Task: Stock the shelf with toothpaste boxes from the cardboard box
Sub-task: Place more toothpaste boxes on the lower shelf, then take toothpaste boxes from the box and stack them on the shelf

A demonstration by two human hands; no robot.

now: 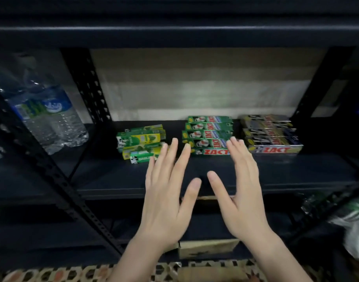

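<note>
With both hands, left (164, 192) and right (242, 188), spread flat and empty, the loosely piled, apparently unstable yellow-green boxes (141, 143) may be toppled if brushed.

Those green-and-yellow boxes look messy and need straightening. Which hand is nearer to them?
Left. The left hand has its fingertips right at the near end of the green-and-yellow boxes. The right hand is farther off, in front of the green Zact boxes.
</note>
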